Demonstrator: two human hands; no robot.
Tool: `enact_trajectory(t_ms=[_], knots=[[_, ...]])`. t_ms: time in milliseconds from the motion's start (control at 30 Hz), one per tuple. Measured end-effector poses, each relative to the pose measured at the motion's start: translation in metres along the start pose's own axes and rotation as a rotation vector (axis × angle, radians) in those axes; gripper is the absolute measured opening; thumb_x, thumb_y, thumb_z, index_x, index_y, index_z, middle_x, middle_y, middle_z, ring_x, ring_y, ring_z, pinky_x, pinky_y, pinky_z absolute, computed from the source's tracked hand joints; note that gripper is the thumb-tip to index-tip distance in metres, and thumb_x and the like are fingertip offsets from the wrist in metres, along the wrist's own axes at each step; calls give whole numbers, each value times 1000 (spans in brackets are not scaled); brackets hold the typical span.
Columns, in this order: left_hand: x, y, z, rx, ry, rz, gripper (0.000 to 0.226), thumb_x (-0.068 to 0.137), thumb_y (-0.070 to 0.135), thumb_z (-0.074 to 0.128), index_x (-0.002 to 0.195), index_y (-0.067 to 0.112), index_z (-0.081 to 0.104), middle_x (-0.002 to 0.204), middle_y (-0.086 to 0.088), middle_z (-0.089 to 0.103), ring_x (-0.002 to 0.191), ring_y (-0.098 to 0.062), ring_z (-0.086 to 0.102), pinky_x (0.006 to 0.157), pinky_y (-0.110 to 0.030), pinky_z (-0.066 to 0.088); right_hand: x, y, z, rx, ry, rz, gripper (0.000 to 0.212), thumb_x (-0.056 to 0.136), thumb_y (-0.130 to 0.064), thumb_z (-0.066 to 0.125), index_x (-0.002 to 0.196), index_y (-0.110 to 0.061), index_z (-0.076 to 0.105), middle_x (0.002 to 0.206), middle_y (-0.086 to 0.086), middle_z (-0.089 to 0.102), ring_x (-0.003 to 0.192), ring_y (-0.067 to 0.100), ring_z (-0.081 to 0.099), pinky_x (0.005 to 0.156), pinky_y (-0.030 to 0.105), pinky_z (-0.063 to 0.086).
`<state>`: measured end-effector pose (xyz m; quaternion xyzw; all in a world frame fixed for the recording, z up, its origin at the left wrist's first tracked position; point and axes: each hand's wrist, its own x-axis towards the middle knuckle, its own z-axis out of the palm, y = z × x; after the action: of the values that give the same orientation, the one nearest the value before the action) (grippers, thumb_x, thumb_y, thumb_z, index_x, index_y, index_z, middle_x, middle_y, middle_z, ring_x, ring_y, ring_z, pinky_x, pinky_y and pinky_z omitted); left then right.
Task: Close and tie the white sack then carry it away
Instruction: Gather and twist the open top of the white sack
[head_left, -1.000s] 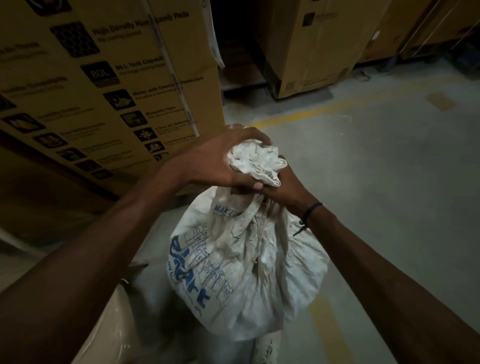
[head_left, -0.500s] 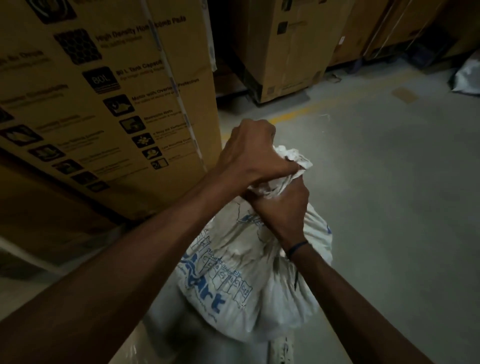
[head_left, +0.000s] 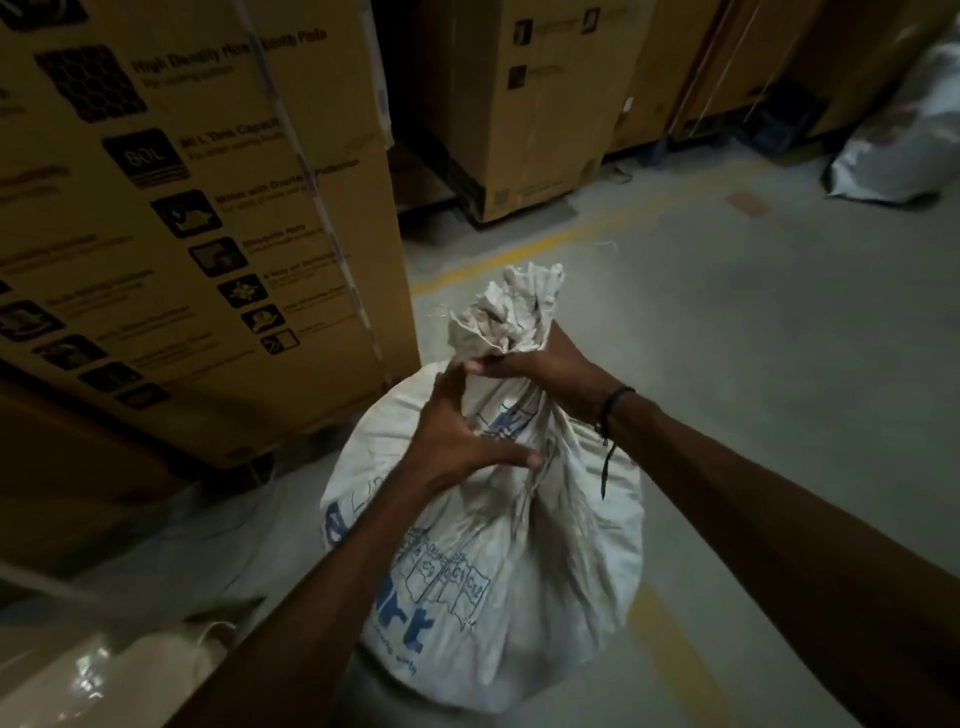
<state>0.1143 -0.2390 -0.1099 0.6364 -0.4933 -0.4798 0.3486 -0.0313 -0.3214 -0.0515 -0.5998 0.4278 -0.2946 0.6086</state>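
From the head camera, the white sack (head_left: 498, 561) stands upright on the grey floor (head_left: 753, 364) in the lower centre of the frame, its long axis running from the bulging base up to the gathered neck, which points toward the upper centre. Blue printing shows on its lower left side. What fills it cannot be seen; the mouth is bunched shut into a crumpled tuft (head_left: 506, 312).

The right hand (head_left: 540, 364) reaches in from the lower right, fingers wrapped tight around the neck just under the tuft, a dark cord bracelet (head_left: 615, 402) at the wrist. The left hand (head_left: 457, 441) comes from the lower left, fingers spread and pressed against the sack's shoulder below the neck, thumb digging into the folds.

A tall printed cardboard box (head_left: 208, 208) stands just beside the sack, filling the upper left.
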Motion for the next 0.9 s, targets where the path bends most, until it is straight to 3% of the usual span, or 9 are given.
enact_trajectory(t_ms=[100, 167, 233, 333, 400, 467, 600, 767, 900], knots=[[17, -3, 27, -55, 190, -56, 132, 32, 59, 104, 146, 23, 51, 144, 9, 58, 136, -13, 55, 116, -38, 47, 12, 5, -5, -18, -111, 11, 52, 77, 3, 88, 115, -29, 73, 127, -1, 77, 120, 18, 73, 109, 38, 55], [26, -3, 36, -137, 273, -62, 87, 52, 37, 106, 125, 19, 63, 122, 11, 66, 121, -12, 64, 102, -28, 50, 17, 7, -6, 1, -71, 9, 51, 75, -1, 91, 116, -28, 75, 121, -4, 79, 116, 14, 75, 107, 39, 58], [36, -8, 38, -166, 325, -32, 53, 64, 17, 101, 98, 34, 65, 99, 19, 69, 101, -3, 73, 87, -26, 53, 19, 12, -7, 67, 43, -11, 56, 70, -7, 97, 120, -21, 76, 119, -3, 80, 113, 14, 76, 105, 42, 59], [50, -15, 35, -214, 364, -19, 50, 63, 19, 102, 95, 37, 68, 96, 21, 72, 83, 17, 68, 82, -24, 58, 14, 35, -18, 170, 182, -39, 69, 68, -19, 99, 130, -11, 71, 125, 4, 78, 117, 20, 75, 105, 46, 59], [56, -17, 33, -230, 404, -56, 69, 51, 37, 103, 111, 28, 72, 108, 9, 77, 98, 0, 74, 88, -27, 60, 1, 64, -24, 155, 308, 14, 93, 63, -35, 98, 144, -12, 59, 138, 5, 71, 128, 19, 67, 109, 48, 55], [62, -17, 32, -252, 422, -76, 78, 48, 38, 103, 117, 19, 72, 113, 4, 77, 107, -13, 74, 94, -32, 59, -22, 98, -18, 34, 347, 95, 117, 56, -40, 98, 156, -14, 43, 150, 4, 59, 138, 19, 58, 116, 49, 49], [71, -14, 33, -219, 303, -154, 58, 57, 25, 104, 105, 26, 73, 112, 5, 77, 103, -14, 73, 90, -29, 57, -46, 137, 20, -212, 193, -40, 130, 53, -49, 104, 160, -24, 34, 157, -9, 52, 145, 6, 49, 122, 40, 42], [76, 1, 26, -207, -59, -319, 67, 64, 27, 101, 122, 13, 71, 108, -1, 77, 92, -14, 73, 70, -24, 59, -17, 131, 50, -391, 457, 49, 112, 35, -82, 77, 130, -25, 64, 123, -2, 73, 116, 17, 70, 103, 35, 55], [75, -4, -3, -107, -252, -267, 106, 46, 44, 104, 133, 1, 63, 135, -20, 68, 127, -35, 64, 83, -33, 53, 1, 138, 58, -426, 523, 26, 86, 51, -80, 74, 119, -28, 69, 114, -1, 77, 108, 23, 74, 89, 45, 61]])
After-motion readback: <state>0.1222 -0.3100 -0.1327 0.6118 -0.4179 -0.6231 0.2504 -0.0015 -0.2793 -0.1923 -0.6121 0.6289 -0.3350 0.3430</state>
